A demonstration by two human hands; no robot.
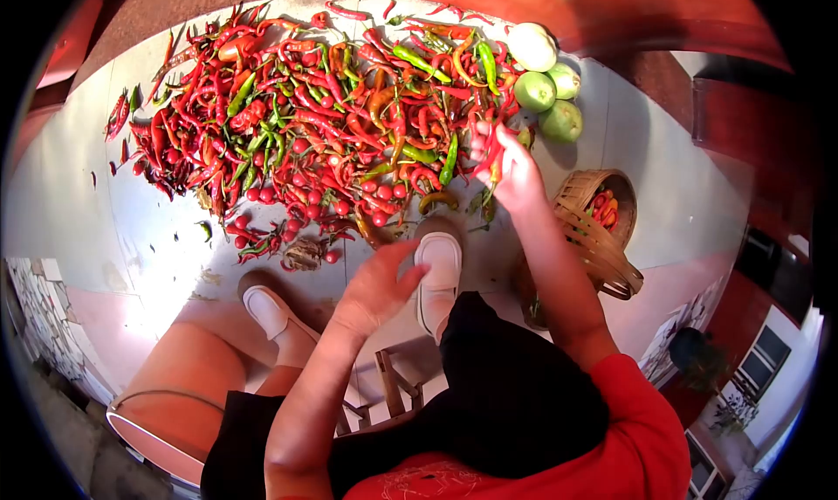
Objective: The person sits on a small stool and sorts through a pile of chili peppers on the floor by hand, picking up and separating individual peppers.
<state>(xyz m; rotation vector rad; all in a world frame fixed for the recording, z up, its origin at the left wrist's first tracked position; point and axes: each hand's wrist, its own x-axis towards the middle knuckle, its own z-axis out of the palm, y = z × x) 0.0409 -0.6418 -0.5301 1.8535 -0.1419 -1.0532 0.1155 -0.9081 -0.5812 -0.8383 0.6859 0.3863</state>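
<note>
A wide heap of red chili peppers (297,116), with green ones and small round red ones mixed in, spreads over the pale floor. At the heap's right edge, my right hand (517,179) is raised with its fingers pinched on a red chili pepper (495,155). My left hand (377,289) hovers over my shoes, thumb apart from the fingers and nothing visible in it. A woven basket (572,190) stands right of my right wrist, partly behind my forearm, with red and orange peppers (603,207) inside.
Several pale green round vegetables (559,120) sit together at the heap's right end. An orange tub (179,395) stands by my left leg. Below me is part of a wooden stool (389,382). My white shoes (439,257) are close to the heap's near edge.
</note>
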